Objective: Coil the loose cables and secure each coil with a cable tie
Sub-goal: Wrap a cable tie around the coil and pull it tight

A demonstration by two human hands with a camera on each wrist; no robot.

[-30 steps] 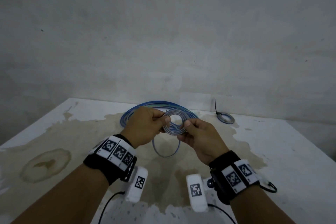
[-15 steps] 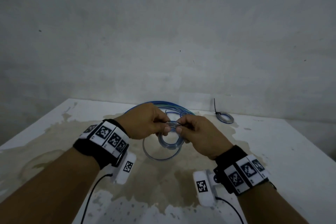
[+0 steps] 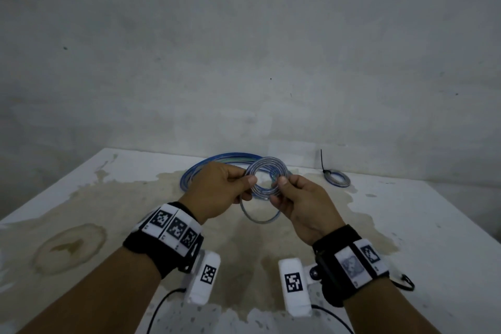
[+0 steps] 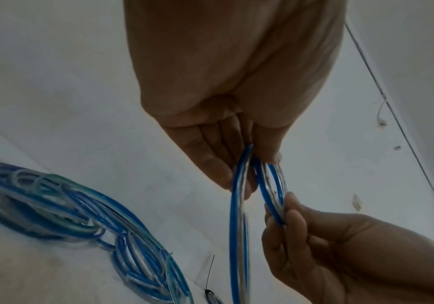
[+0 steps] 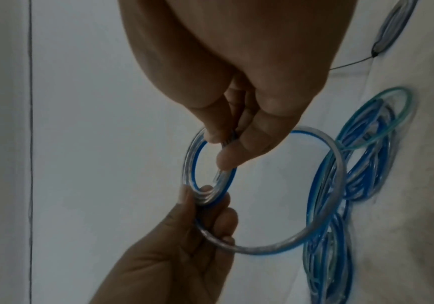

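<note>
Progress: one small coil [image 3: 337, 178] lies at the far right of the surface [image 3: 406, 211], already closed with a black cable tie [image 3: 323, 163] whose tail stands up beside the wall. This coil appears finished.

A second coil [image 3: 267, 179] of clear, blue-striped cable is in hand, raised above the surface between the two hands. The left hand [image 3: 217, 192] pinches its left side between thumb and fingers. The right hand [image 3: 301, 203] pinches its right side in the same way. Several turns are wound tight. One larger loop [image 3: 259, 218] hangs loose below the coil and is not yet drawn in. No cable tie is seen on this coil, and no spare tie is visible on the surface.

A large pile of loose blue and greenish cable [image 3: 214, 164] lies on the surface behind the hands, uncoiled.

Judgement: the task is in an early-to-middle stage. Remaining work: take up the hanging loop, tie the held coil, then coil and tie the pile.

Markings: no brand, label or legible writing appears on the cables or the tie. The wristbands [image 3: 173, 226] and wrist cameras [image 3: 292, 282] carry black-and-white square code markers only; small characters beneath them are too small to read.
</note>
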